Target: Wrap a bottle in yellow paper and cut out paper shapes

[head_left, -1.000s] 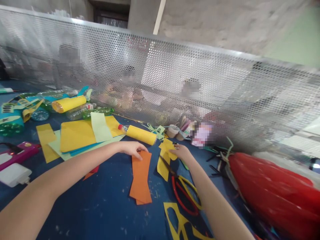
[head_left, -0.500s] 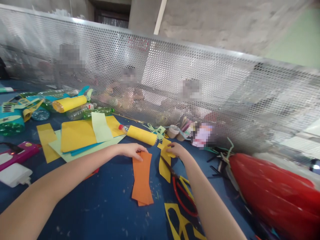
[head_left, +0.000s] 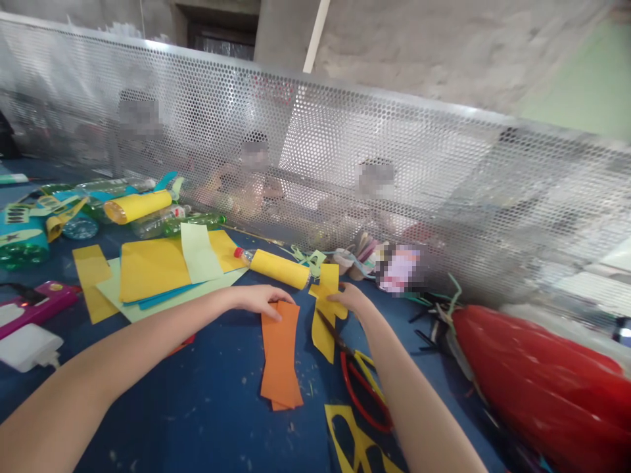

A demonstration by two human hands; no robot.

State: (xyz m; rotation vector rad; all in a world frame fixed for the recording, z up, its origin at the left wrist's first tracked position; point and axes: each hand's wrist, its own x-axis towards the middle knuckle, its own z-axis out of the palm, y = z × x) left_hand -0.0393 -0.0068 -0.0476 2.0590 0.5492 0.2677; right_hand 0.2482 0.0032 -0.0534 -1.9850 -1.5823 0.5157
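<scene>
My left hand [head_left: 259,299] rests palm down on the far end of a stack of orange paper strips [head_left: 280,358] lying on the blue table [head_left: 207,407], its fingers pressing the paper. My right hand [head_left: 351,297] is pinched on a yellow paper scrap [head_left: 325,309], whose upper edge is lifted off the table. Red-and-yellow handled scissors [head_left: 362,387] lie just under my right forearm. A bottle wrapped in yellow paper [head_left: 276,268] lies just beyond both hands.
Yellow, green and blue paper sheets [head_left: 158,266] are piled at left, with more bottles [head_left: 148,210] behind. A pink device [head_left: 34,305] and white charger [head_left: 27,345] sit at far left. A red glossy object [head_left: 542,387] fills the right. A perforated metal screen [head_left: 345,157] walls the far edge, people behind it.
My right hand has drawn slightly left and lifted the yellow scrap's upper edge. The orange strips have shifted a little under my left hand.
</scene>
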